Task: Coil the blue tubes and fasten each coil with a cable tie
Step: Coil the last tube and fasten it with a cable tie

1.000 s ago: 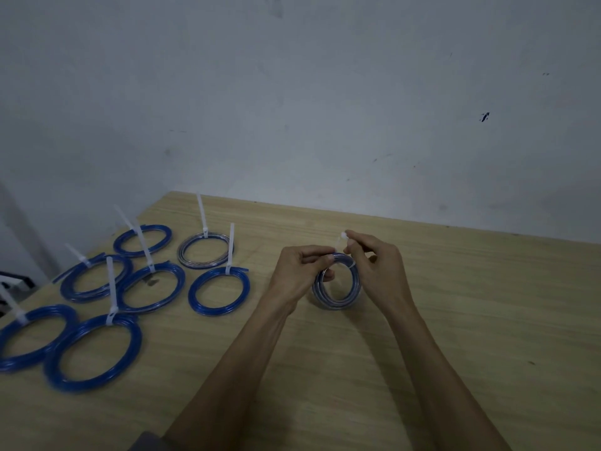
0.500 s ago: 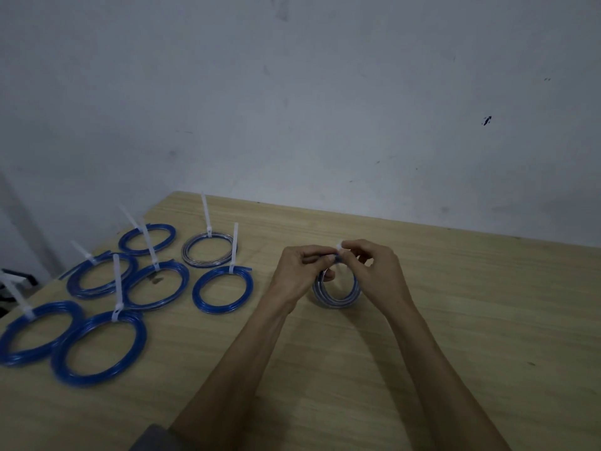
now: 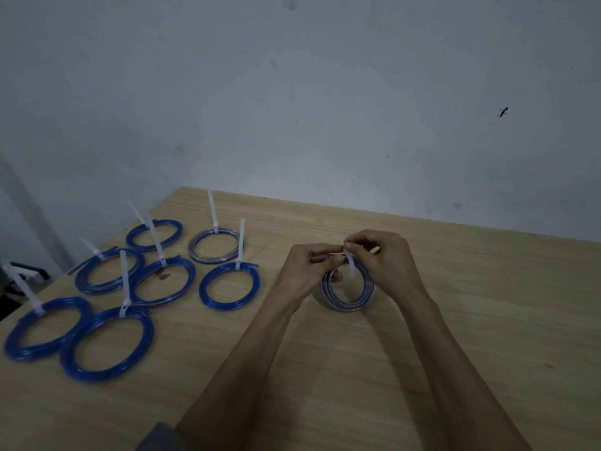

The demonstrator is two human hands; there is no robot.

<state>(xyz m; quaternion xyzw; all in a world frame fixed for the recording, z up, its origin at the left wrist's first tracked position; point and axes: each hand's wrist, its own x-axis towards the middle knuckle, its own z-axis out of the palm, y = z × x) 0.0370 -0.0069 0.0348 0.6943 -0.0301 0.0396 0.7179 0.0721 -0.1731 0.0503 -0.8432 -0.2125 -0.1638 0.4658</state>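
While both hands' fingers (image 3: 328, 259) pinch coil (image 3: 346, 299), wooden table (image 3: 487, 320) meets grey wall (image 3: 292, 109).

Worktop (image 3: 455, 320) abuts wall (image 3: 325, 92) at its far edge. Seven tied coils (image 3: 227, 286) lie flat on the left part of the worktop, in rough rows running from near-left to far. Right of them, near centre, held coil (image 3: 346, 296) stands on edge, lower rim at the worktop surface. Left hand (image 3: 309, 271) at its upper left, right hand (image 3: 387, 265) at its upper right. Cable tie (image 3: 350, 266) hangs across the coil's top, between the hands.
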